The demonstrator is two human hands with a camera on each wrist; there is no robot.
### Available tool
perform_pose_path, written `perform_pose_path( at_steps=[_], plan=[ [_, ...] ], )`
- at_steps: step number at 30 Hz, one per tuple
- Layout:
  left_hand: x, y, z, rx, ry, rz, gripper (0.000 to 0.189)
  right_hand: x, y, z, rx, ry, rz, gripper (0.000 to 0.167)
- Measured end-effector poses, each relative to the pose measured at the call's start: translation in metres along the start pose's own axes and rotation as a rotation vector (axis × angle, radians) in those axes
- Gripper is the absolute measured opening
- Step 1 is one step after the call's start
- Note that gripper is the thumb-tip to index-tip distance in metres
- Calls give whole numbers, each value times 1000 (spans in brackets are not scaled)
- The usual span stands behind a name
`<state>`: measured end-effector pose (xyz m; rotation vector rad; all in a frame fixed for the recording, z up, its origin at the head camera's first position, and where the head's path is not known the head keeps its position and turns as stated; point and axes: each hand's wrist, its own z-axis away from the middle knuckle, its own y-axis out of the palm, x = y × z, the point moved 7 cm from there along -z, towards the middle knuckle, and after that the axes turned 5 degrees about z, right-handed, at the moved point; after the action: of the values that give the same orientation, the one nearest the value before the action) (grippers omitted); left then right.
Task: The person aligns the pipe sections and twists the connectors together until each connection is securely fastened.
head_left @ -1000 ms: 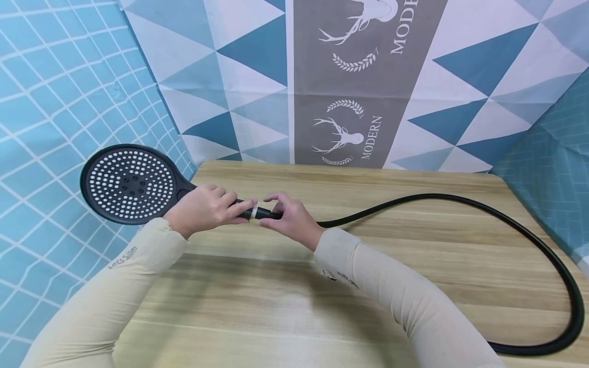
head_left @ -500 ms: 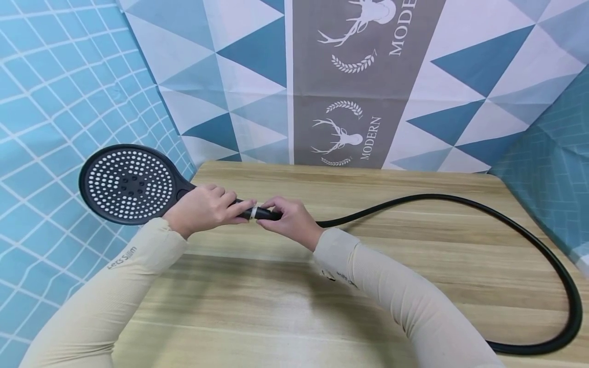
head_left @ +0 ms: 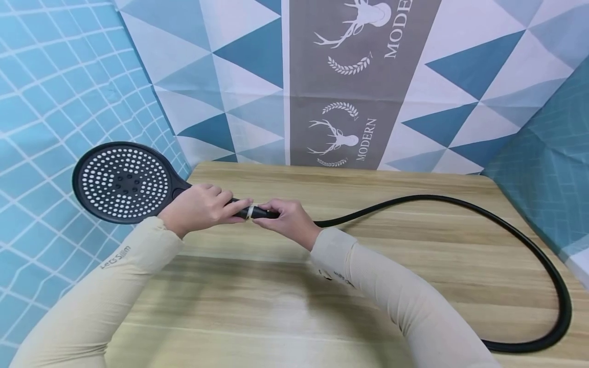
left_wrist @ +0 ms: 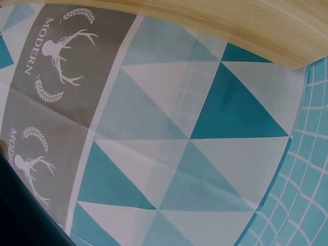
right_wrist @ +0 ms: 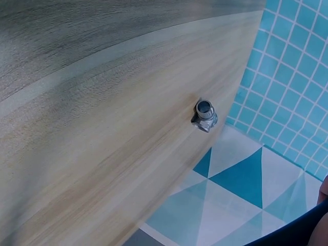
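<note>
Left hand — grip clenched on the handle of a black shower head, its perforated disc turned up at the counter's left side. Right hand pinched the end of the black hose, just beside a pale ring — the hose curved away rightward; a small metal fitting sat near the counter's edge.

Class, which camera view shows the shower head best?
The head view: the shower head shows its whole perforated face. The left wrist view has only a dark corner shape, perhaps part of it; the right wrist view shows none clearly.
</note>
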<state>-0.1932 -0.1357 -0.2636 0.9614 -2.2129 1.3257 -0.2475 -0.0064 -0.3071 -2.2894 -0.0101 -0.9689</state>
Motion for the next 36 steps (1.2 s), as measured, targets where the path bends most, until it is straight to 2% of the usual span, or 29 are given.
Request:
perform_pose_path(
  at_steps=[9, 22, 27, 32, 36],
  plan=[
    [-2, 1, 1, 7, 6, 1, 45, -5, 4, 1, 40, 53, -44, 22],
    [1, 0, 0, 11, 5, 1, 45, -4, 2, -2, 64, 75, 0, 23],
    [1, 0, 1, 15, 5, 7, 45, -2, 3, -2, 58, 49, 53, 25],
    [1, 2, 1, 26, 1, -3, 47, -1, 3, -1, 22, -18, 114, 42],
    [1, 1, 0, 37, 0, -2, 48, 0, 3, 1, -6, -66, 133, 35]
  ],
)
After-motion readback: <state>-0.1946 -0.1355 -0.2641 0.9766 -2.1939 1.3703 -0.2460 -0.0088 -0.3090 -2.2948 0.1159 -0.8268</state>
